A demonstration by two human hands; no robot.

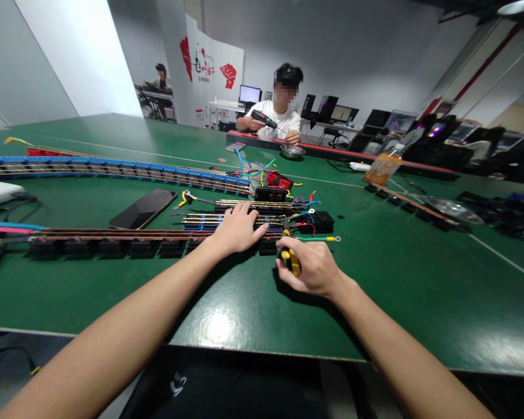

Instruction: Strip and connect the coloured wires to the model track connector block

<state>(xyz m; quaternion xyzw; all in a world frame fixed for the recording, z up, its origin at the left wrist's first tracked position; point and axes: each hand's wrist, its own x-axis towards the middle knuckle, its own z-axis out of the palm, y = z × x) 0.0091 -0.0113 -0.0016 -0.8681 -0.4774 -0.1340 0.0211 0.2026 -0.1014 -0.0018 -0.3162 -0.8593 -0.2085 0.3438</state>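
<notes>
My left hand (238, 228) lies flat, fingers spread, on the right end of a long terminal strip (113, 240) with copper bars and black blocks. My right hand (311, 267) is closed around a yellow-and-black screwdriver (290, 259), its tip pointing up at the strip's end by the left fingertips. A green wire with a ring lug (321, 238) lies just beyond the right hand. Shorter terminal strips (244, 206) with blue bases lie behind my left hand, next to a black block (321, 221) with coloured wires.
A dark phone (143, 208) lies left of centre, yellow-handled pliers (184, 199) beside it. A long blue terminal strip (113, 170) runs across the green table (419, 291). Opposite, a person holds a power screwdriver (262, 119) by a metal bowl (292, 151). More strips (402, 201) lie at right.
</notes>
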